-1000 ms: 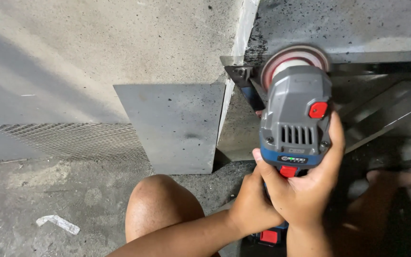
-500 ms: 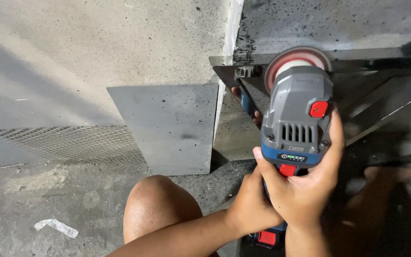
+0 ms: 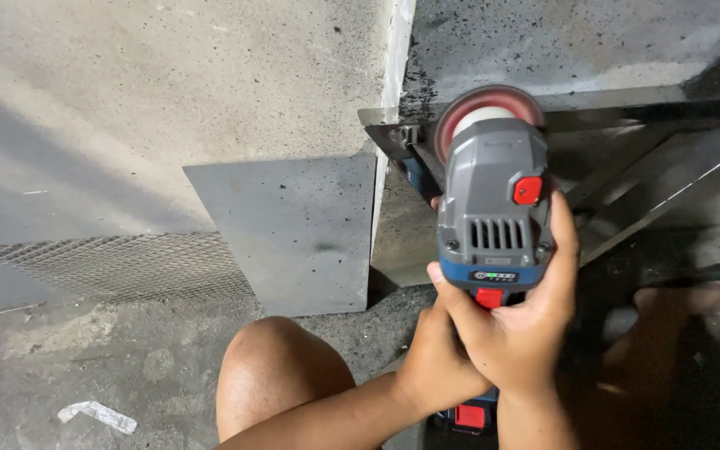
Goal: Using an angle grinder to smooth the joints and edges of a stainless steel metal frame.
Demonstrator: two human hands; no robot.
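Both hands (image 3: 493, 342) grip grey angle grinder (image 3: 493, 208).

A single head-worn camera gives the only view, so no second view shares the scene. It looks steeply down and forward from above the person's own arms, which enter from the near edge. The view is close: the right hand (image 3: 517, 333) and the left hand (image 3: 437, 367), wrapped together on a grey grinder (image 3: 493, 204), fill the near centre-right. A bare knee (image 3: 272, 375) sits at the near edge, left of the hands. The camera faces a concrete wall (image 3: 168, 92) that fills the far half, with a metal plate (image 3: 293, 233) leaning at its foot and the floor (image 3: 60, 358) at near left.
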